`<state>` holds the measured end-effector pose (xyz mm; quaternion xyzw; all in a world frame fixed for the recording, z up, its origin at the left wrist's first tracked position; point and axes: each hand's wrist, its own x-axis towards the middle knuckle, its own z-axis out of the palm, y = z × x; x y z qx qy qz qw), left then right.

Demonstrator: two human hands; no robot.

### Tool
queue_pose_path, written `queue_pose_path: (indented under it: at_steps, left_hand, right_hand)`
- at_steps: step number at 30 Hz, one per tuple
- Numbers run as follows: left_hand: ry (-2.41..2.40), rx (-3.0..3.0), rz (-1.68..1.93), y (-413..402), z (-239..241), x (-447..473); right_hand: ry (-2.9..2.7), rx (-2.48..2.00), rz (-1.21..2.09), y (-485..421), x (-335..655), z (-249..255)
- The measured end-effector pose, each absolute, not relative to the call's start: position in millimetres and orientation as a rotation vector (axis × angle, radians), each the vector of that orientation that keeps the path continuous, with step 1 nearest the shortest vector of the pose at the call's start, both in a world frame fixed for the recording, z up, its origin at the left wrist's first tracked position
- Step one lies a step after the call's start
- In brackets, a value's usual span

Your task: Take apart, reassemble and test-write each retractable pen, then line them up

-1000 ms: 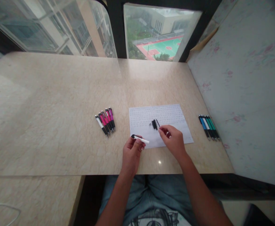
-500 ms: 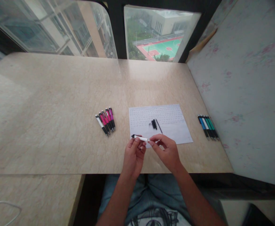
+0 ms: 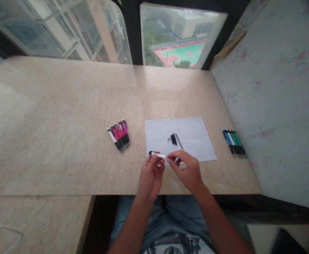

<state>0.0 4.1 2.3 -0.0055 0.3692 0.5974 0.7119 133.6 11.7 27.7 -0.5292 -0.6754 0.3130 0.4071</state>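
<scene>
My left hand is closed around a white pen barrel, which lies nearly level above the near edge of the paper. Its black clip end points left. At the barrel's right end, my right hand pinches with thumb and forefinger; any small part between those fingertips is hidden. Just beyond the hands, a black rubber grip, a thin dark refill and a tiny silvery piece rest on the written sheet of paper. Another short black piece lies against the grip.
Several pens with white, pink and purple barrels lie in a row left of the paper. To the right, blue, white and green pens lie near the patterned wall. Windows border the table's far side. A white cable curves at lower left.
Both hands stay almost in place on the pen barrel. The right fingertips have shifted slightly at its right end. The laid-out pens and parts have not moved.
</scene>
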Motion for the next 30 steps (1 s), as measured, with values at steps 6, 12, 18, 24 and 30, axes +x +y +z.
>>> queue_pose_path:
  at_steps: [6, 12, 18, 24, 30]
  left_hand:
    - [0.828, -0.030, 1.324, 3.9, 1.5, -1.1]
    - [0.848, -0.057, 1.331, 4.5, 3.0, -2.6]
    - [0.851, -0.035, 1.343, 4.1, 2.4, -3.9]
    - [0.858, -0.010, 1.351, 4.8, 1.4, -7.2]
    - [0.896, 0.023, 1.401, 8.1, 0.6, -15.4]
  right_hand:
    - [-1.729, -1.585, 0.553, 21.4, 155.8, 10.9]
    - [-1.806, -1.915, 0.210, 36.8, 173.0, -7.5]
    - [-1.852, -2.015, 0.083, 41.6, 164.9, -13.9]
    - [-1.772, -2.033, 0.171, 43.2, 168.1, -7.0]
    - [-1.558, -1.643, 0.839, 24.7, 178.4, 14.5]
